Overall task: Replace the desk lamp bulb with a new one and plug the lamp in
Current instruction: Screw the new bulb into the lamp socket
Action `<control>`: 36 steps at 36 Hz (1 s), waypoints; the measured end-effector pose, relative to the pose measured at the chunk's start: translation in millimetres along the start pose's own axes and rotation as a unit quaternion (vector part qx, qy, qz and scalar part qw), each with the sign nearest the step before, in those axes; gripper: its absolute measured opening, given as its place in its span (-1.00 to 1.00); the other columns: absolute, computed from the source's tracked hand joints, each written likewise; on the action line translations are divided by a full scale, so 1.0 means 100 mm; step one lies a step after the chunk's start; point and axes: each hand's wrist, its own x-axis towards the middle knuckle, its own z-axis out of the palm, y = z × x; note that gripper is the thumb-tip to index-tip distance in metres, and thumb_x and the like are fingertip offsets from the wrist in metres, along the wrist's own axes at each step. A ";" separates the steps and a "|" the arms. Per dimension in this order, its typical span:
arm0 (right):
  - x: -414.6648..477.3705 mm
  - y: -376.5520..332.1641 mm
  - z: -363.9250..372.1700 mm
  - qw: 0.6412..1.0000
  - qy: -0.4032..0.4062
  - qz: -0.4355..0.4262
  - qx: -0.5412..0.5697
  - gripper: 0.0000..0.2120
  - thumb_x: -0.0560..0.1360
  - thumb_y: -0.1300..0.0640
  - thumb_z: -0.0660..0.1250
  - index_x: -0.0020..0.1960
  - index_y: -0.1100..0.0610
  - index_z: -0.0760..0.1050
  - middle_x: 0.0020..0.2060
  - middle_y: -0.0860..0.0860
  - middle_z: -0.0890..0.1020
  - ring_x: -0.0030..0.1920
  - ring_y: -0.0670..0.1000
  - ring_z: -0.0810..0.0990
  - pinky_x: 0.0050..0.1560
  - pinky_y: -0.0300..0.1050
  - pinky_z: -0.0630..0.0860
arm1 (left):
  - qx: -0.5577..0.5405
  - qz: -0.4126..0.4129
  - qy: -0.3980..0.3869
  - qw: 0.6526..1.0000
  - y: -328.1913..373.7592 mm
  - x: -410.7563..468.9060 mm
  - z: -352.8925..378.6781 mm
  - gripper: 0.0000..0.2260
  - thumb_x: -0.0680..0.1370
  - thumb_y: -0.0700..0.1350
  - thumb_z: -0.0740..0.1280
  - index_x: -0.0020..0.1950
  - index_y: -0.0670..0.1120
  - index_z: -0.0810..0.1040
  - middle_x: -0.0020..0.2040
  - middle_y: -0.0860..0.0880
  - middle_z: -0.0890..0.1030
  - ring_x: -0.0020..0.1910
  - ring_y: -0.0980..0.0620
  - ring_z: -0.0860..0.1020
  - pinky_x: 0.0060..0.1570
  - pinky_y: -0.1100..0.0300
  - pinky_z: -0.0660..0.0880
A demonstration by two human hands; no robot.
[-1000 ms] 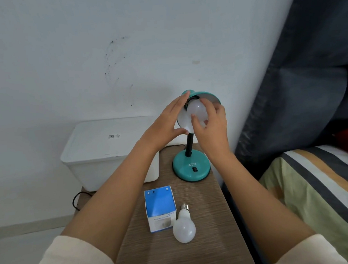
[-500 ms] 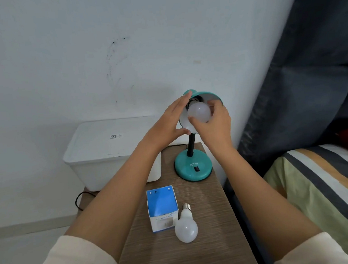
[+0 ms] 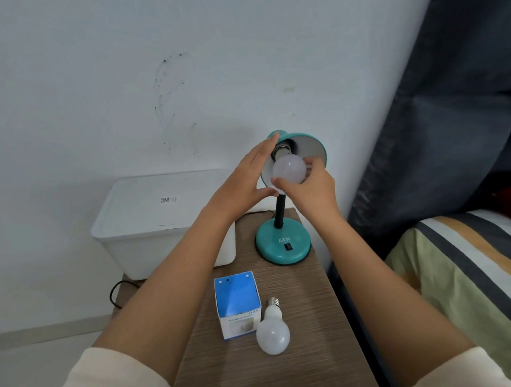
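A teal desk lamp (image 3: 283, 245) stands at the back of a narrow wooden bedside table (image 3: 302, 368). A white bulb (image 3: 289, 169) sits in the socket inside the lamp's shade (image 3: 310, 147). My right hand (image 3: 311, 189) grips that bulb from below with thumb and fingers. My left hand (image 3: 242, 179) rests flat against the left side of the shade, fingers stretched along it. A second white bulb (image 3: 272, 332) lies loose on the table, its screw base pointing away from me, beside a small blue and white box (image 3: 238, 303).
A white lidded plastic bin (image 3: 159, 218) sits left of the lamp, half over the table's back corner. A black cord (image 3: 116, 290) hangs off the table's left edge. A striped bed (image 3: 471, 272) and dark curtain (image 3: 460, 118) fill the right side.
My right hand has turned around the bulb in the shade, with thumb and fingers shifting their hold. The left hand stays on the shade. The view has drifted slightly.
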 end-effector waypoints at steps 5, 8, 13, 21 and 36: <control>0.00 0.06 0.04 0.997 0.029 -0.055 -0.053 -0.39 0.33 0.12 0.47 0.32 0.15 0.33 0.22 0.12 0.47 0.20 0.09 0.47 0.05 -0.20 0.41 | -0.001 -0.002 -0.001 1.000 0.02 0.00 0.00 -0.15 0.40 -0.21 0.49 0.53 -0.01 0.02 0.51 0.02 0.19 0.46 0.13 0.15 0.38 0.43 0.08; -0.04 0.05 0.03 0.984 0.055 -0.138 -0.095 -0.43 0.37 0.16 0.42 0.34 0.16 0.34 0.28 0.08 0.41 0.24 0.02 0.42 0.02 -0.42 0.25 | -0.004 -0.008 -0.003 1.000 0.02 0.00 -0.01 -0.14 0.40 -0.20 0.49 0.53 0.01 0.02 0.50 0.03 0.19 0.45 0.14 0.16 0.38 0.36 0.11; -0.05 0.10 0.00 0.960 0.063 -0.235 -0.142 -0.51 0.42 0.17 0.38 0.33 0.16 0.41 0.26 0.08 0.46 0.24 0.03 0.45 0.16 -0.26 0.39 | -0.003 -0.012 -0.004 1.000 0.03 -0.01 -0.01 -0.14 0.39 -0.22 0.49 0.52 0.02 0.02 0.50 0.03 0.19 0.45 0.13 0.16 0.38 0.34 0.13; -0.01 -0.04 0.02 0.984 0.140 -0.015 0.110 -0.63 0.37 -0.02 0.47 0.05 0.14 0.49 -0.11 -0.06 0.57 -0.13 -0.14 0.54 -0.11 -0.43 0.48 | 0.003 -0.014 -0.003 1.000 -0.01 0.00 0.00 -0.12 0.39 -0.24 0.48 0.53 0.03 0.01 0.51 0.05 0.17 0.42 0.24 0.13 0.30 0.58 0.02; -0.01 0.05 0.04 0.996 0.021 0.047 0.072 -0.57 0.41 -0.11 0.40 0.14 0.14 0.44 0.05 0.04 0.59 0.02 0.02 0.60 -0.03 -0.19 0.48 | -0.006 0.000 -0.003 1.000 0.00 0.01 -0.02 -0.14 0.38 -0.24 0.49 0.52 0.00 0.04 0.49 0.03 0.21 0.37 0.29 0.15 0.35 0.46 0.11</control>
